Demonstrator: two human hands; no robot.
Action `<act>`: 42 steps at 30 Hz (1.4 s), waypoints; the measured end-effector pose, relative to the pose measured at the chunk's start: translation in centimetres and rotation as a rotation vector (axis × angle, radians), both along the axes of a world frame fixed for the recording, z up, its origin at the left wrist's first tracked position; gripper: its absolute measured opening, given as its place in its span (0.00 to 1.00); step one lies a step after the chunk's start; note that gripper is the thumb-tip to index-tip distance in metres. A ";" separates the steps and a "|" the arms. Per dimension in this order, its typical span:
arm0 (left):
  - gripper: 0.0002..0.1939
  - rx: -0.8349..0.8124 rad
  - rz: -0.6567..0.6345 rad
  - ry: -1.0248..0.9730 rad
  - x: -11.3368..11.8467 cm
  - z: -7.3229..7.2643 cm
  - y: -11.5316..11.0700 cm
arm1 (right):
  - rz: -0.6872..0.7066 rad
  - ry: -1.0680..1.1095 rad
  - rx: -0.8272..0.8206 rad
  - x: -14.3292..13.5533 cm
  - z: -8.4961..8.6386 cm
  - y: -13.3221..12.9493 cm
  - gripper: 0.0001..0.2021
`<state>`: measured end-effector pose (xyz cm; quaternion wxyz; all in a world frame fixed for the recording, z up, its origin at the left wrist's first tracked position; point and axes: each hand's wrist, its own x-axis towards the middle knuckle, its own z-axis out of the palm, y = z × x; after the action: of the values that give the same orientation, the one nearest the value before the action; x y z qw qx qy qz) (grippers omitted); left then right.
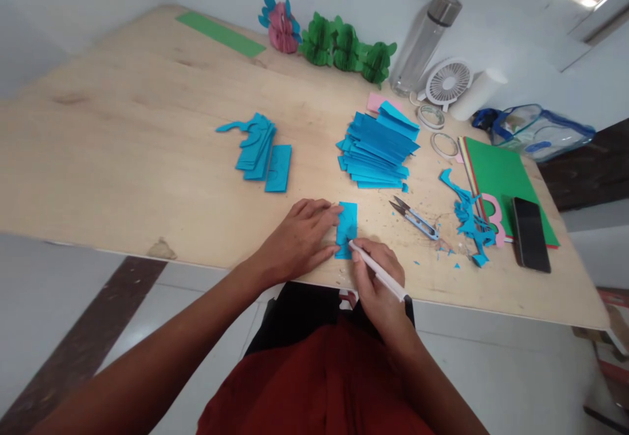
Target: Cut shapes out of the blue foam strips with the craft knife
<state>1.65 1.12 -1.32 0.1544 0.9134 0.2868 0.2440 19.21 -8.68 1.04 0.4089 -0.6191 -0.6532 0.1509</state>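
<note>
A small blue paper rectangle (346, 225) with a drawn outline lies near the table's front edge. My left hand (299, 238) rests flat, its fingertips on the left side of that paper, fingers spread. In my right hand (381, 271) is a white pen (381, 270), its tip at the paper's right side. Just to the right lie thread snips (413, 217) with pale blue handles. Beyond the paper is a heap of folded blue paper pieces (378, 150). Farther left sits a smaller stack of blue paper pieces (256, 150), with a marked blue piece (278, 168) beside it.
Blue scraps (472, 219), a phone (531, 234) and green sheets (511, 179) lie at right. Along the wall stand green paper figures (345, 47), a pink paper figure (282, 27), a bottle (425, 45) and a small fan (448, 82). A green strip (219, 33) lies far left.
</note>
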 end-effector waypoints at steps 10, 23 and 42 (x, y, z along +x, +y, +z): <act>0.17 0.026 -0.011 0.019 0.0 0.1 0.0 | -0.062 0.211 -0.148 -0.4 -0.1 1.9 0.05; 0.15 0.020 -0.003 0.008 0.0 0.2 0.0 | -0.086 0.201 -0.170 -0.6 -0.2 2.1 0.05; 0.15 -0.007 0.001 0.001 0.0 0.2 0.0 | -0.088 0.150 -0.151 -0.8 -0.1 2.2 0.05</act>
<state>1.61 1.13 -1.11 0.1576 0.9129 0.2882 0.2425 18.38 -6.49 0.91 0.4149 -0.6632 -0.5799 0.2276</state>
